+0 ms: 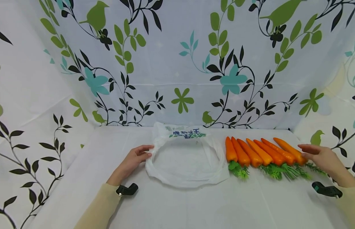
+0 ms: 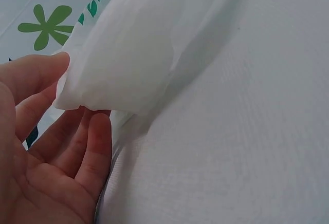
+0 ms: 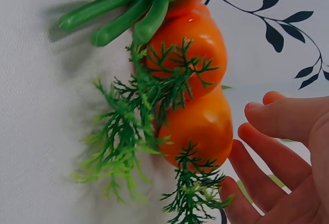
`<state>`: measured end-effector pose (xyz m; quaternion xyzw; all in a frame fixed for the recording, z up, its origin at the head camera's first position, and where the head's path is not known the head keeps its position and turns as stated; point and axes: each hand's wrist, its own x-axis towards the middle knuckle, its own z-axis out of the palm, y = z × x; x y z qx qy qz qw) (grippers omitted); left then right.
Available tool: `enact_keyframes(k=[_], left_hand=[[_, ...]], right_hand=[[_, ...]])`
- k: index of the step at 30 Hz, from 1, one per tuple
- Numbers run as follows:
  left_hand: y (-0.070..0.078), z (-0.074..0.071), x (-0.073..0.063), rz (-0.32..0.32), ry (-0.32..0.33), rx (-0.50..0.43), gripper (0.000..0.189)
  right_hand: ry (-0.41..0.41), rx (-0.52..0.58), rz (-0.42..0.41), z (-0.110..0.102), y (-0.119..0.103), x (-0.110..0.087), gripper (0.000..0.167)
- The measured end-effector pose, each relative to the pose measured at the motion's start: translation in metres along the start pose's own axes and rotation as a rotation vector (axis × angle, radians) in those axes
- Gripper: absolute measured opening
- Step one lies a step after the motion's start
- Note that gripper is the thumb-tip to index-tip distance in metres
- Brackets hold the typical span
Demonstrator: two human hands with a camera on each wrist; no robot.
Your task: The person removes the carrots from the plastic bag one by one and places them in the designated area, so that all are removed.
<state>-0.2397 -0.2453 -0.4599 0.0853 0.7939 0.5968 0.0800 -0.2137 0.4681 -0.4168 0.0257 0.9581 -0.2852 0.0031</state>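
Observation:
A white plastic bag (image 1: 191,181) with blue and green print lies spread on the table, its wide round mouth facing up. At its left edge is my left hand (image 1: 140,154); in the left wrist view the thumb and fingers (image 2: 97,142) pinch the bag's rim (image 2: 123,64) between them. To the bag's right, several orange carrots (image 1: 253,154) with green tops lie side by side in a slanting row. My right hand (image 1: 323,157) is beside the rightmost carrot (image 3: 203,126), fingers loosely bent, fingertips right at its side, gripping nothing.
A white cloth covers the table (image 1: 177,210). Behind it hangs a patterned curtain (image 1: 166,63) with leaves, birds and flowers. Feathery green tops (image 1: 280,171) of the carrots point toward the table's front. A black wrist device (image 1: 128,190) is on each arm.

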Motion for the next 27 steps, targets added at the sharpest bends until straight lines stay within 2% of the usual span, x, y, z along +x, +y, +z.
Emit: enact_keyframes(k=[9, 12, 18, 22, 27], left_hand=[[0.013, -0.003, -0.001, 0.083, 0.041, 0.210, 0.040], [0.018, -0.004, -0.004, 0.072, 0.069, 0.287, 0.037], [0.025, -0.005, -0.011, 0.081, 0.151, 0.472, 0.029], [0.031, -0.007, -0.016, 0.156, 0.199, 0.566, 0.023], [0.039, -0.005, -0.025, 0.284, 0.239, 0.750, 0.021]], right_hand=[[0.105, 0.066, -0.002, 0.002, -0.022, -0.010, 0.049], [0.123, 0.089, -0.005, 0.004, -0.032, -0.016, 0.048], [0.166, 0.086, -0.092, 0.015, -0.056, -0.034, 0.044], [0.231, 0.038, -0.159, 0.028, -0.075, -0.043, 0.040], [0.300, -0.031, -0.270, 0.044, -0.100, -0.051, 0.035]])
